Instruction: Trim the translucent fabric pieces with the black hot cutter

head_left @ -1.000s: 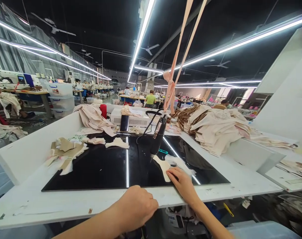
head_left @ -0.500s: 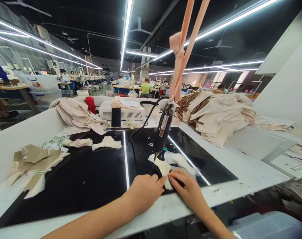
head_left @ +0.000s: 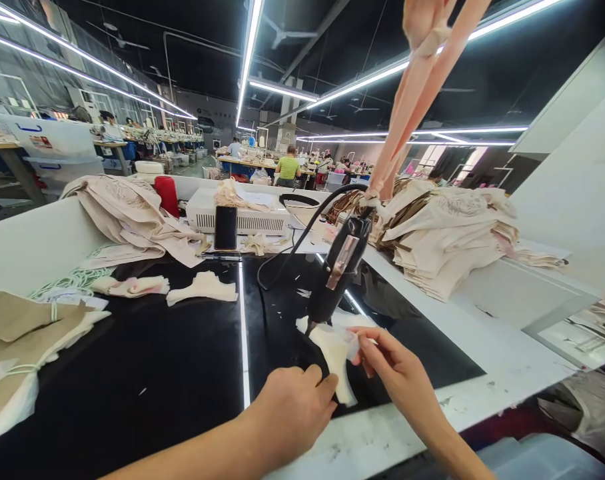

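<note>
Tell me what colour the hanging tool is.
The tool is mostly black, best seen in the head view.

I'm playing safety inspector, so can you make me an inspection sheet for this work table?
Surface: glossy black panel on a white table.
Job's things: cream fabric piece; black tool hanging from pink straps, tip at the piece's far end.
Clutter: phone, red spool, fabric pile.
Hands: left hand at the piece's edge; right hand pinching a thin pale layer.
Cables: black cord looping onto the panel.
Surroundings: people at worktables.
</note>
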Demonstrator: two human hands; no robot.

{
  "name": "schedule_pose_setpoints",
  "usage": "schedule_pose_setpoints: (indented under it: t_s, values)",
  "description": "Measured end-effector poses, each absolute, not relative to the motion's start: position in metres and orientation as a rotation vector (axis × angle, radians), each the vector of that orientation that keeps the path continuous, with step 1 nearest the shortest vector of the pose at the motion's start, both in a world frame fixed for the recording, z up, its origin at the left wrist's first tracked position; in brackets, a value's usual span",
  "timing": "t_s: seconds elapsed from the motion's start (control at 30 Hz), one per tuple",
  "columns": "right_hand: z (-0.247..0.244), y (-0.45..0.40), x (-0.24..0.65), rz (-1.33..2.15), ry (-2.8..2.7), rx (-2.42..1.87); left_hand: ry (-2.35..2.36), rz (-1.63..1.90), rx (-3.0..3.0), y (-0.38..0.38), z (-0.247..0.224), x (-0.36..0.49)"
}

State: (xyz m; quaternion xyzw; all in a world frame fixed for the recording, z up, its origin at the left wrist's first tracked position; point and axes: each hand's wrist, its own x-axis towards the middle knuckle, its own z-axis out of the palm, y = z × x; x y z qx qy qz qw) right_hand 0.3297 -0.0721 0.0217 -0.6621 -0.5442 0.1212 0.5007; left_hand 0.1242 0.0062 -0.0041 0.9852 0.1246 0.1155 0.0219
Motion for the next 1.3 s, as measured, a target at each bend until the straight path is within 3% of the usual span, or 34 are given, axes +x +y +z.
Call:
schedule_pose_setpoints:
  t_s: [0.27, 0.37, 0.5, 0.63, 1.07, 1.3]
  values:
    - [0.05, -0.092, 0.311, 0.14, -1.557, -1.398, 0.398, 0.253, 2.813, 0.011, 0.009, 0.12]
    - [0.052, -0.1, 0.299, 0.049, -1.824, -1.308, 0.416, 0.277, 2.354, 0.024, 0.014, 0.108]
    - [0.038, -0.099, 0.285, 0.214, -1.946, -1.214, 0.444, 0.222, 1.492, 0.042, 0.02, 0.085]
    - [0.019, -0.09, 0.273, 0.282, -1.992, -1.174, 0.447, 0.159, 1.108, 0.047, 0.03, 0.064]
    - [0.015, -0.081, 0.265, 0.244, -1.925, -1.11, 0.499, 0.035, 1.194, 0.047, 0.034, 0.045]
    - [0.015, -0.085, 0.247, 0.71, -1.529, -1.323, 0.623, 0.176, 1.261, 0.053, 0.041, 0.034]
